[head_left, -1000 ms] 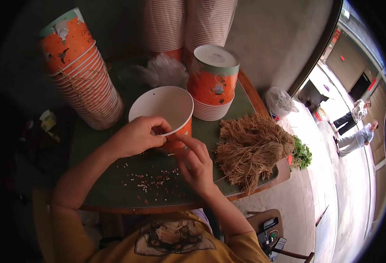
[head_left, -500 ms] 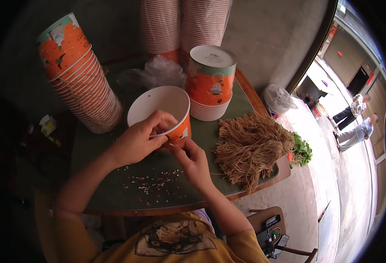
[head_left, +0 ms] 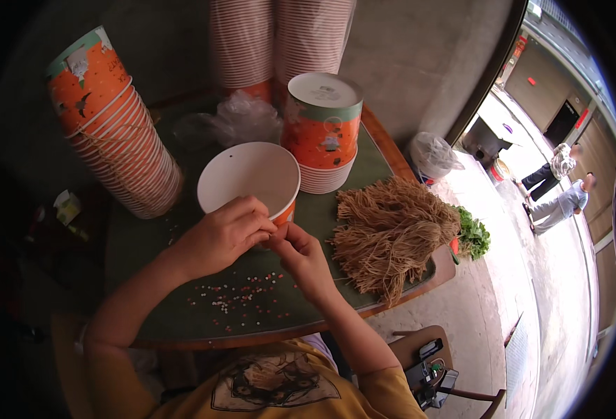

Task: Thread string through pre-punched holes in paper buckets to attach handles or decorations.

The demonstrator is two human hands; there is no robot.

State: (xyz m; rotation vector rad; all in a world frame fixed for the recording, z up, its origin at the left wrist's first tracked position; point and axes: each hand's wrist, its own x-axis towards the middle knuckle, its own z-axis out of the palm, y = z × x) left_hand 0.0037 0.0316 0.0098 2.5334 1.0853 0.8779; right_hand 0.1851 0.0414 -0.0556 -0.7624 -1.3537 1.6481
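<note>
A white-lined orange paper tub (head_left: pixel 249 173) stands mouth up on the green table in front of me. My left hand (head_left: pixel 227 234) is at its near rim, fingers bent and closed together. My right hand (head_left: pixel 301 258) is closed in a pinch beside the tub's near right side, its fingertips meeting those of the left. Whatever lies between the fingertips is too small or hidden to make out. Small coloured bits (head_left: pixel 241 299) are scattered on the table below my hands.
A leaning stack of orange tubs (head_left: pixel 116 133) rises at left. Upside-down tubs (head_left: pixel 325 133) stand behind right, near a crumpled plastic bag (head_left: pixel 246 117) and tall wrapped stacks (head_left: pixel 311 35). Brown noodle-like strands (head_left: pixel 395 234) lie right, with green leaves (head_left: pixel 473 234). Two people (head_left: pixel 559 185) stand outside.
My left fingers have come up out of the tub and closed at its near rim, meeting the right fingertips. The whole view has shifted slightly.
</note>
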